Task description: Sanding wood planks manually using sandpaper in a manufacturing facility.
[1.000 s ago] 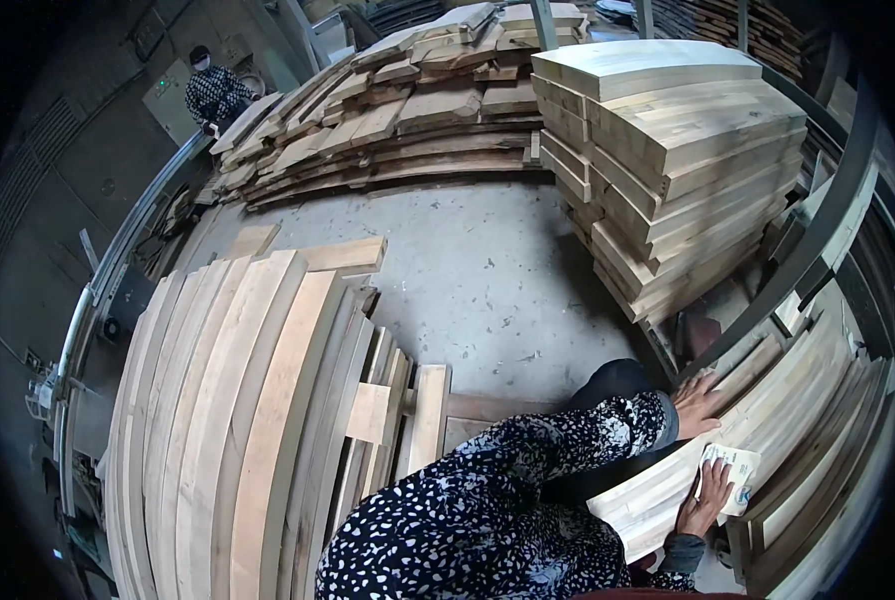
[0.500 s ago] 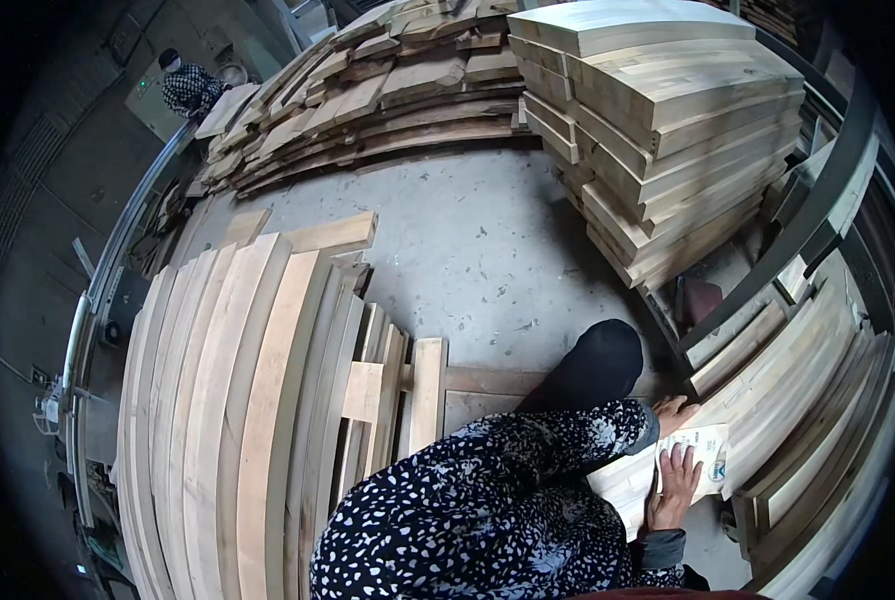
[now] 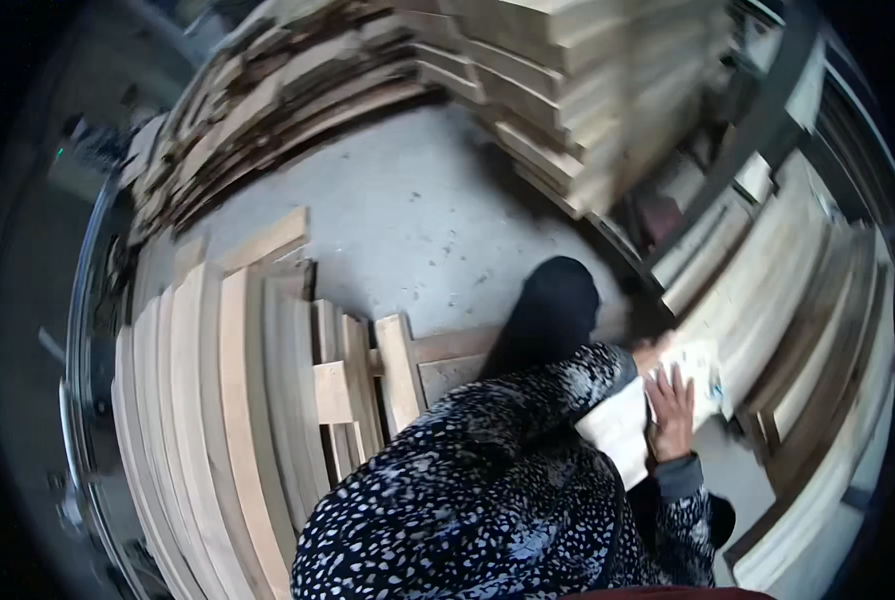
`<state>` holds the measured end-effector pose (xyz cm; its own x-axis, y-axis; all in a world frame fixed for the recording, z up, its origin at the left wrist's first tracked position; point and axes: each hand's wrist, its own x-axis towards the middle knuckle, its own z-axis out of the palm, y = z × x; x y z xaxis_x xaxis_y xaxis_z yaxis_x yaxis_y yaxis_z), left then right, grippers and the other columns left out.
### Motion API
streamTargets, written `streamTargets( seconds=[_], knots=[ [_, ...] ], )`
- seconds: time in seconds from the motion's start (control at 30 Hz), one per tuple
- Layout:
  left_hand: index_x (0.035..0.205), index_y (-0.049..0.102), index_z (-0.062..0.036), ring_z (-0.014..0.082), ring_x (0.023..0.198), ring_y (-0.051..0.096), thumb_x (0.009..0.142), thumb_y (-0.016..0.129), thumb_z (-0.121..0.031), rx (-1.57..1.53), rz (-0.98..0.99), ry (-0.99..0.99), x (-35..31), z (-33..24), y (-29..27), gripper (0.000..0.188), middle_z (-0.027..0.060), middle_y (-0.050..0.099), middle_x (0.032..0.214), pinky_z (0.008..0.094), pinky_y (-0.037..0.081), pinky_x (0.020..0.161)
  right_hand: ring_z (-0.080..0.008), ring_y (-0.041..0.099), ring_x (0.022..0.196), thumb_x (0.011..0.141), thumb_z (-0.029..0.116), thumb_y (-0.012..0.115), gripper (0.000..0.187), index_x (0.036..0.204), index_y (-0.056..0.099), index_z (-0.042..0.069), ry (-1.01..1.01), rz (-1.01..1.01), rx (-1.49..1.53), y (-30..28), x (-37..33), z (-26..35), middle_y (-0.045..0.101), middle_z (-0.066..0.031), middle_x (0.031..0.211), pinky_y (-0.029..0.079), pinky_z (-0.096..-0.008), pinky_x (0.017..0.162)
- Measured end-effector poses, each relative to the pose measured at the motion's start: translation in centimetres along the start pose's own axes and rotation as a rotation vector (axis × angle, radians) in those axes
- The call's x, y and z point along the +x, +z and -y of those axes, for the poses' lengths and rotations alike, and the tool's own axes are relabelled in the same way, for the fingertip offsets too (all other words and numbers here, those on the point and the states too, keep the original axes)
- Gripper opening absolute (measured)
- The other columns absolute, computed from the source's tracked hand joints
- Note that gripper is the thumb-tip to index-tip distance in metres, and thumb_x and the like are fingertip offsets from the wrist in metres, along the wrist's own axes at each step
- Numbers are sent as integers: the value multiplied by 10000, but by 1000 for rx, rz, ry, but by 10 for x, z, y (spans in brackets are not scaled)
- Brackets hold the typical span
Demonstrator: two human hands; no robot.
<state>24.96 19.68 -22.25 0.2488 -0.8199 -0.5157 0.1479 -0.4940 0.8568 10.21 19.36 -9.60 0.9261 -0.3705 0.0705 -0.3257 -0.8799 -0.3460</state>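
Note:
My right hand [image 3: 672,410] lies flat with spread fingers on a cream printed sheet [image 3: 694,366], which looks like paper. Beneath the sheet is a pale wooden board [image 3: 615,425] at my right side. Just beyond, my left hand [image 3: 652,352] rests at the sheet's left edge, its fingers smeared by motion. Both arms wear dark sleeves with white speckles and grey cuffs. Whether the left fingers pinch the sheet does not show.
Long boards [image 3: 207,390] stand side by side at the left. A tall stack of thick planks [image 3: 537,110] rises at the far right, rough boards [image 3: 297,80] lie piled behind, and a dark curved bar [image 3: 727,170] crosses at right. A person [image 3: 97,140] is far left, blurred.
The view has turned, so the stacks sit further left and the picture is blurred. Both hands stay at the sheet; the right fingers are spread wider.

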Motion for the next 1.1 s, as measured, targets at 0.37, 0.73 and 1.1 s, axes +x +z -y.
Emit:
streamTargets(
  seconds=[0.37,0.73,1.1],
  knots=[
    [1160,448,34,191,929,559,877,235,-529,-289,232,-69,-12,-29,-10,666,143,552,1055,281,451,808,-301,330,1215,774,-7,430,451,1200,465,138,271,-368,-166,-19,111,-154,431,-95,1262,244,-466,989],
    [1141,461,53,255,1009,514,883,283,-494,-100,13,-11,-26,-36,-7,630,202,534,1090,304,385,866,-303,358,1195,801,86,461,385,1177,494,164,278,-400,-116,-31,185,-227,445,-76,1255,254,-520,964],
    [1053,520,4,294,932,534,886,322,-459,98,-171,147,-20,-45,-7,530,192,572,969,342,392,813,-297,326,1212,769,79,479,455,1186,484,261,712,-406,-289,-59,248,-339,397,-32,1300,215,-592,953]
  ],
)
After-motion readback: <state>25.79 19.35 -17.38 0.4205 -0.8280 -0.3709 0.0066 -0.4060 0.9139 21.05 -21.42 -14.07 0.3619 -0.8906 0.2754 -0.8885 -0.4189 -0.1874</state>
